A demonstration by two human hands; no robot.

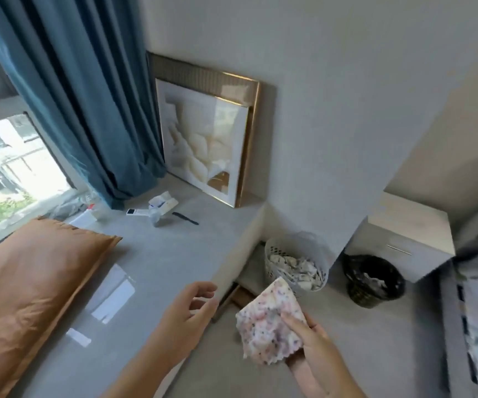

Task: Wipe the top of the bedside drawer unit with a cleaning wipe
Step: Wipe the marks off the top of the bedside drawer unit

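Speckled soft cloth wipe [269,320], satiny orange pillow [31,282], glossy gilt picture frame [249,139].

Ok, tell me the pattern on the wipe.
White wipe speckled with pink and dark flecks, seen in the head view.

A home bedroom: curtain [68,90], pillow [28,282], bedside drawer unit [407,225], framed picture [203,133]

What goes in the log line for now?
right hand: holds speckled cloth wipe | left hand: open, empty | white bedside drawer unit: untouched
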